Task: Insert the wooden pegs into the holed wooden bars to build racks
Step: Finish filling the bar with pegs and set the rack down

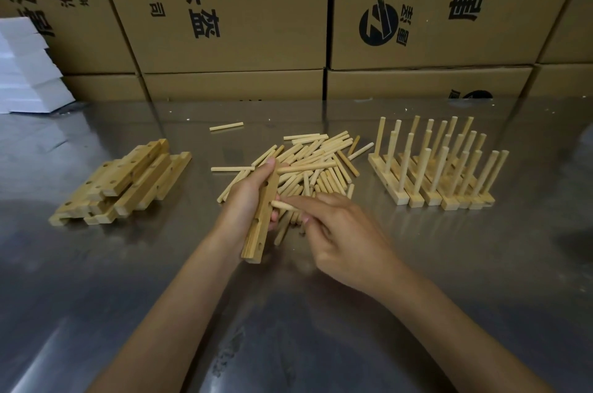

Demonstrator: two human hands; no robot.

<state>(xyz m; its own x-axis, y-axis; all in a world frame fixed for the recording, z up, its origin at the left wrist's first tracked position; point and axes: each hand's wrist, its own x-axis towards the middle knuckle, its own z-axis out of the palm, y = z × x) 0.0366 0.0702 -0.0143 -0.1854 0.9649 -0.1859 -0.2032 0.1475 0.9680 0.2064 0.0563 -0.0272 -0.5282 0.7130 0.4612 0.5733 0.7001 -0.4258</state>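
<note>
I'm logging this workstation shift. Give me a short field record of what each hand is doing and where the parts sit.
left hand: grips a holed bar, one peg already in its top hole
right hand: pinches a peg at the bar's side
loose pegs: pile behind the hands
empty bars: stack at left
finished racks: standing at right
surface: metal table

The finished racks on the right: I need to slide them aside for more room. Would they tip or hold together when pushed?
The finished racks would probably slide easily, since the metal table looks smooth and shiny. Pushed at the flat base bars they likely stay upright; pushed at the tall upright pegs they may tip. They stand as separate bars side by side, so they could spread apart.
</note>
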